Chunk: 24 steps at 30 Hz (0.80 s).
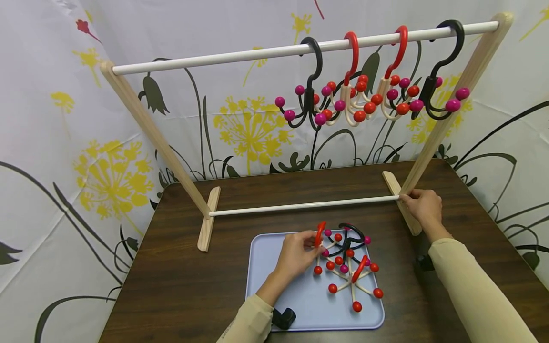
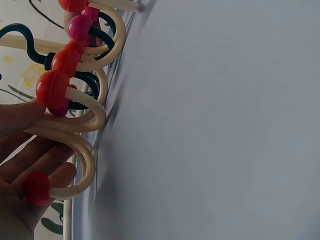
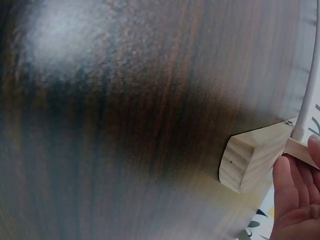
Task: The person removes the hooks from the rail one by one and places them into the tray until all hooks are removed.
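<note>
On the blue tray (image 1: 279, 305), my left hand (image 1: 298, 255) pinches a red-hooked hanger (image 1: 320, 233) with cream prongs and red ball tips. In the left wrist view, the cream prongs (image 2: 87, 170) curve beside my thumb and fingers (image 2: 37, 155). Another red-hooked hanger (image 1: 359, 269) and a black hanger (image 1: 349, 242) with magenta balls lie right beside it, their prongs overlapping. At the rack's right foot (image 1: 403, 205), my right hand (image 1: 424, 207) grips the lower end of the wooden upright (image 1: 433, 138); in the right wrist view its fingers (image 3: 287, 185) curl there.
Two black hangers (image 1: 310, 95) and two red-hooked ones (image 1: 346, 90) hang toward the right of the white top rod (image 1: 240, 56). A lower rod (image 1: 300, 206) joins the feet behind the tray. Flowered cloth (image 1: 253, 128) backs the dark wooden table (image 1: 171, 286).
</note>
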Motion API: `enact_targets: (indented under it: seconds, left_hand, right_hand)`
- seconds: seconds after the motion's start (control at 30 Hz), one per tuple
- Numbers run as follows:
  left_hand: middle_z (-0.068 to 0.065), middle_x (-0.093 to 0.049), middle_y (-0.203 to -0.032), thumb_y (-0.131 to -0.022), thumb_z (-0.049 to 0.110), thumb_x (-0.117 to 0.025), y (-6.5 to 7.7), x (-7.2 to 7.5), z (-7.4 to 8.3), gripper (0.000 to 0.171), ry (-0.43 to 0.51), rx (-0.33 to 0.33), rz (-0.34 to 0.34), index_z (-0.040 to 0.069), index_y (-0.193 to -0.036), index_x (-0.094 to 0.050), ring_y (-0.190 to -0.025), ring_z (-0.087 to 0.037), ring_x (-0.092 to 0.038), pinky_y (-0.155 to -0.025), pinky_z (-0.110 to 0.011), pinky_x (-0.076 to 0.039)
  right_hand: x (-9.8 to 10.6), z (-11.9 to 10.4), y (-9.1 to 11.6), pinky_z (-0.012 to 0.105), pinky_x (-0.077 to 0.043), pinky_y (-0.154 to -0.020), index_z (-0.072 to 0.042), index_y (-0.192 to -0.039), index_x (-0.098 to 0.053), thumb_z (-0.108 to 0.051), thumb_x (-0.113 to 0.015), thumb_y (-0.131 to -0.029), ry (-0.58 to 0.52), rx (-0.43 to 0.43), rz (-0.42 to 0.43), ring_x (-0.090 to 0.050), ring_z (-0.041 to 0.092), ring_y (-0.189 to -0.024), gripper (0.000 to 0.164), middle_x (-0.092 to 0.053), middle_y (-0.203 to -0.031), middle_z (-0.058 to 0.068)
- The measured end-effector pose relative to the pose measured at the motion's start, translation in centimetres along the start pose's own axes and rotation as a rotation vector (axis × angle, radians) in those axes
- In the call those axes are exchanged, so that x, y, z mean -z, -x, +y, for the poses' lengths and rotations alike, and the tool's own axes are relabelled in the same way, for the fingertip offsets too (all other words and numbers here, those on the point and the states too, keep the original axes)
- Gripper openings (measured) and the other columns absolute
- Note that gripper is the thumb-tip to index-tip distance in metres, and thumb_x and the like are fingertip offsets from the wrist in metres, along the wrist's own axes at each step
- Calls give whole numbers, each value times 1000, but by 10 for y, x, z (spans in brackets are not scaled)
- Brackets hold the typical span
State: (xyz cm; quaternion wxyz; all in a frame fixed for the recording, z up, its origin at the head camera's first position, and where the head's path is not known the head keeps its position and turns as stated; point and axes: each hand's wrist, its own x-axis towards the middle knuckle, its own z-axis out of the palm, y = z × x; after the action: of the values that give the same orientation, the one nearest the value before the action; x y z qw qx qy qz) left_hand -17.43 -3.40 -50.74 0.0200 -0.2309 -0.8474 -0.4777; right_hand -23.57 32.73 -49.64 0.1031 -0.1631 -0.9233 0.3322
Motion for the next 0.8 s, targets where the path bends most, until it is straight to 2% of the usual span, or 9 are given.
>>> enact_targets:
  seconds: [0.23,0.47,0.6,0.8]
  left_hand:
    - [1,-72,-81,-78,11,-84,0,2,1,16,-27,-4,16,8,-89,-72,-76,-7,-68,-74,-20,-55]
    - [1,-73,-87,-78,11,-84,2,6,0,21,-2,-9,20,7,-95,-73,-80,-7,-69,-76,-24,-57]
    - [-1,-74,-92,-78,10,-84,3,17,2,26,4,-3,29,9,-102,-74,-85,-14,-71,-79,-29,-57]
    - [-4,-74,-99,-79,7,-82,2,41,8,26,4,-17,41,7,-104,-74,-89,-20,-71,-80,-31,-57]
  right_hand:
    - [0,-1,0,59,-44,-85,3,-109,-71,-29,-63,-96,-4,-17,-10,-54,48,-104,36,-70,-99,23]
    - [-1,0,0,53,-46,-76,3,-107,-72,-29,-63,-95,-1,-8,-6,-56,44,-99,36,-70,-95,21]
    - [-1,0,0,49,-46,-71,4,-107,-72,-30,-63,-95,-2,-10,-6,-56,42,-96,36,-70,-95,21]
    - [1,-1,1,54,-46,-76,4,-108,-71,-29,-64,-96,-9,-11,-7,-55,45,-100,36,-70,-96,22]
